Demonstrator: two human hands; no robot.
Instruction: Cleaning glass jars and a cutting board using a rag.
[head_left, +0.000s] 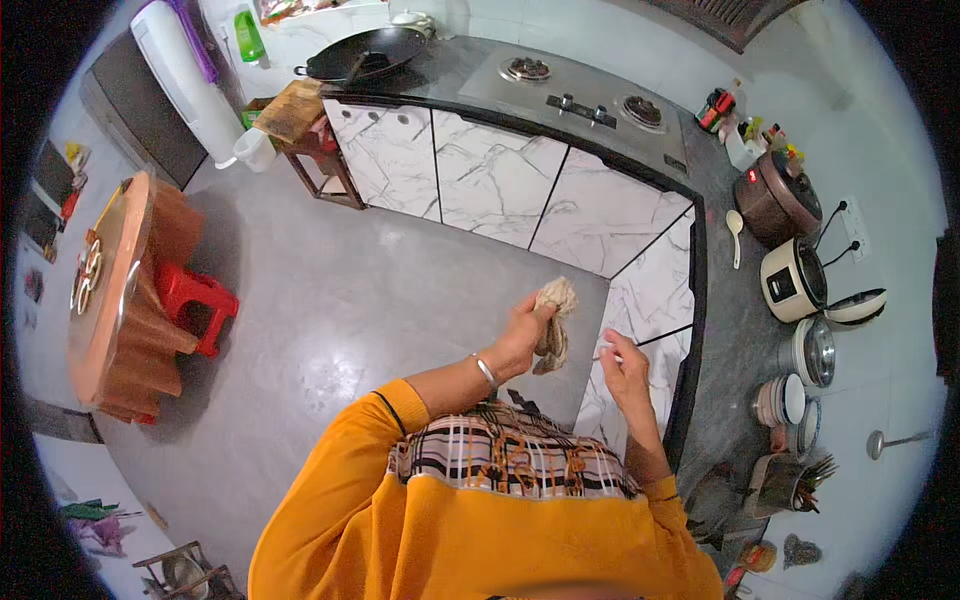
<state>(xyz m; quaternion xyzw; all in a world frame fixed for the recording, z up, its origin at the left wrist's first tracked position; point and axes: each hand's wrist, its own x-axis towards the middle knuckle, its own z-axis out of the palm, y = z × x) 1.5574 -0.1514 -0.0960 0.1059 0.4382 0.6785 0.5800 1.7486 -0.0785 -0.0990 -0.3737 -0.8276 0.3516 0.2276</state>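
A crumpled beige cloth rag (553, 349) hangs from my left hand (523, 335), pinched between thumb and fingers. That hand is over the floor in front of my body, with a silver bangle on the wrist. My right hand (628, 370) is raised to the right of the cloth, apart from it. Its fingers are loosely bent with gaps between them, and I see nothing in it. Behind it are the white marble-patterned cabinet doors (651, 307) below the dark grey countertop (716, 300).
Along the right counter stand a pressure cooker (772, 199), an open rice cooker (787, 281), a white spoon (735, 238), stacked bowls (776, 401) and a utensil holder (772, 484). A gas stove (581, 97) and black wok (367, 56) lie ahead. Left are a cloth-covered table (124, 285) and red stool (196, 304).
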